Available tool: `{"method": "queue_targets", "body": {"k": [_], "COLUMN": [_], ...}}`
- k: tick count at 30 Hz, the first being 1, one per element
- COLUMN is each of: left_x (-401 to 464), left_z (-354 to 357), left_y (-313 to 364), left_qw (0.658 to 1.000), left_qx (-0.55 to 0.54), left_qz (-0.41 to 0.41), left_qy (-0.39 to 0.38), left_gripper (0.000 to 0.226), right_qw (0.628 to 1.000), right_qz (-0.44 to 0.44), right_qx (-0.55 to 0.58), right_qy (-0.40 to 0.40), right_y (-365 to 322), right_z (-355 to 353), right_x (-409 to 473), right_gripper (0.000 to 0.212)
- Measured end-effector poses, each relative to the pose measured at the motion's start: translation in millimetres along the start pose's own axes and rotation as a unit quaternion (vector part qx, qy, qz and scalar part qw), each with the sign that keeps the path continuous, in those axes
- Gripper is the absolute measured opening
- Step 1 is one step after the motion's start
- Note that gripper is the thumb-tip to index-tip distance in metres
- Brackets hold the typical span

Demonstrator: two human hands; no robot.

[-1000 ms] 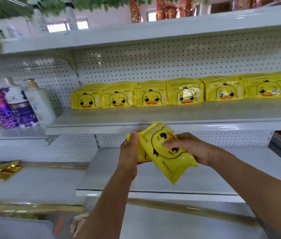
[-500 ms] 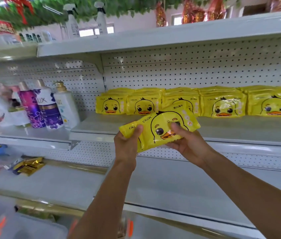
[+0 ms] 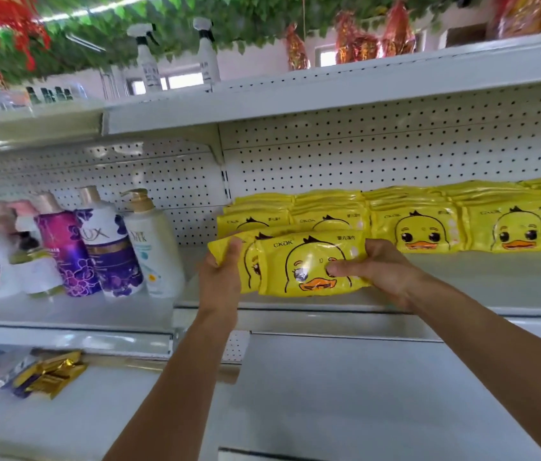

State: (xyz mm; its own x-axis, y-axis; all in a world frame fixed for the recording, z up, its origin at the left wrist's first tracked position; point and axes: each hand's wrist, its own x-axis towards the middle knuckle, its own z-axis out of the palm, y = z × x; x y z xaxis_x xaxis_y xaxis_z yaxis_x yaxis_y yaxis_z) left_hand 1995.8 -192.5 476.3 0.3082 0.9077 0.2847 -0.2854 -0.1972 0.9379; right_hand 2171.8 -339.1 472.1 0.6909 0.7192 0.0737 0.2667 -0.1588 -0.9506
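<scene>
I hold a small stack of yellow duck-print wipe packs [image 3: 309, 262] level in front of the middle shelf [image 3: 461, 277]. My left hand [image 3: 220, 277] grips the stack's left end, thumb on top. My right hand [image 3: 378, 271] grips the right end, its thumb pressed on the front pack's duck face. Behind the stack, a row of the same yellow packs [image 3: 415, 224] stands along the shelf against the pegboard back.
Body-wash bottles, among them a purple one [image 3: 63, 254] and a white pump bottle [image 3: 152, 244], stand on the shelf section to the left. Gold foil packets [image 3: 53, 377] lie on the lower left shelf. Spray bottles [image 3: 146, 58] stand on the top shelf [image 3: 329, 94].
The packs have risen from below the shelf edge to shelf height and turned from tilted to level, closer to the row. The view has shifted up and left.
</scene>
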Motion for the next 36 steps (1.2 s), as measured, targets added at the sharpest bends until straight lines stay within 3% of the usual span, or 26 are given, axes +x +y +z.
{"method": "queue_targets", "body": {"k": [7,14,21,26,29,31,32,34,36], "left_x": [65,95,111,111,108,106,105,99,91], "left_z": [-54,-76,-82,-80,-77,-74,-70,-59,-49], "left_y": [1,2,-7,-8,-4,-2,-4,-4,-7], "left_qw": [0.991,0.988,0.991,0.988,0.986,0.984,0.983,0.981,0.977], "left_qx": [-0.034,-0.052,-0.084,-0.119,-0.119,-0.134,-0.137,-0.131,-0.117], "left_qz": [0.088,0.1,0.037,-0.048,-0.091,-0.112,-0.12,-0.138,-0.157], "left_qy": [0.09,0.102,0.097,0.085,0.066,0.027,0.01,-0.026,-0.078], "left_gripper": [0.029,0.023,0.027,0.03,0.045,0.05,0.052,0.053,0.055], "right_qw": [0.996,0.985,0.967,0.965,0.931,0.917,0.934,0.982,0.995], "right_qz": [-0.003,-0.023,-0.03,-0.031,-0.099,-0.178,-0.186,-0.124,-0.055], "right_qx": [-0.044,-0.108,-0.196,-0.195,-0.208,-0.152,-0.093,0.031,0.077], "right_qy": [0.08,0.133,0.163,0.171,0.283,0.322,0.289,0.137,0.011], "right_y": [-7,-23,-41,-36,-30,-38,-44,-55,-57], "right_z": [62,111,133,134,132,131,131,128,122], "right_x": [39,78,92,94,90,77,72,64,58], "right_gripper": [0.049,0.054,0.046,0.048,0.07,0.071,0.067,0.061,0.066]}}
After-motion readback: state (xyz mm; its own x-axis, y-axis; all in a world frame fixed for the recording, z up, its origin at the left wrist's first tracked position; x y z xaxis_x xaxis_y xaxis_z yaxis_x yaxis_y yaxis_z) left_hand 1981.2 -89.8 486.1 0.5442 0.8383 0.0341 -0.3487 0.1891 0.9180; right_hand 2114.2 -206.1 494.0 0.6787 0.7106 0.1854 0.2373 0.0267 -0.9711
